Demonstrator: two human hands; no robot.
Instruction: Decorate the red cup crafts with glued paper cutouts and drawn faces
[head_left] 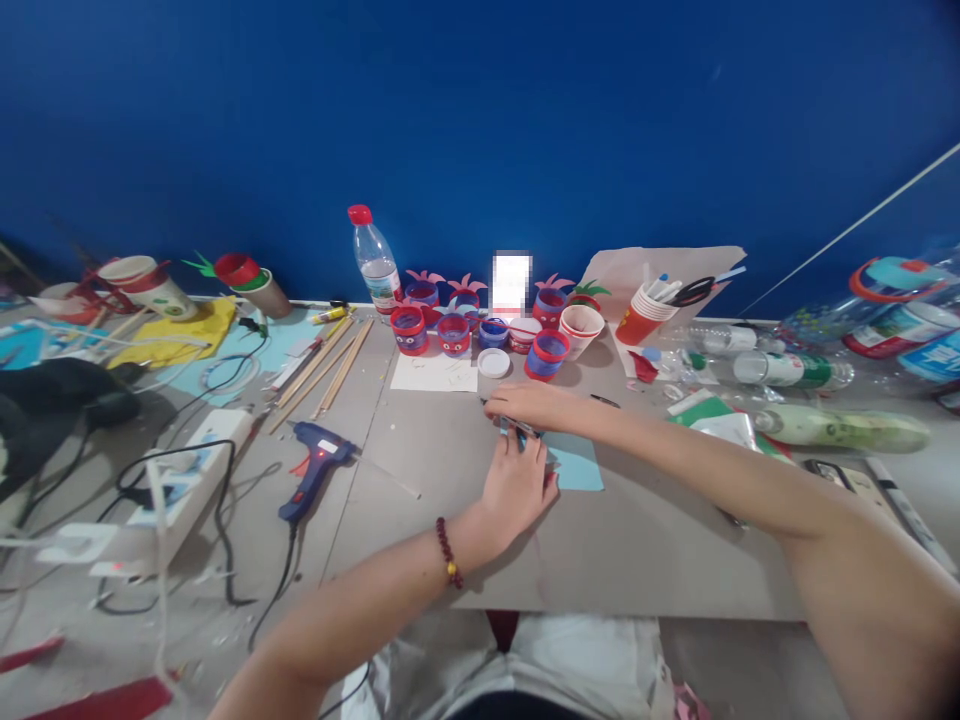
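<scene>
A sheet of light-blue paper point(579, 465) lies flat on the grey table in front of me. My left hand point(517, 475), with a dark bead bracelet at the wrist, rests on its left part, fingers stretched out and pressing down. Just beyond those fingertips, my right hand point(536, 408) is closed and reaches across from the right. A thin greyish object point(519, 426) shows beneath its fingers; its kind is hard to make out. The fingers of both hands nearly meet, hiding part of the paper.
Red-and-blue decorated cups point(454, 335) stand behind my hands near a white lid point(493, 363). Leftward are a hot glue gun point(319, 465), wooden sticks point(341, 370) and a power strip point(187, 480). A cup of tools point(646, 315) and plastic bottles point(795, 370) sit rightward.
</scene>
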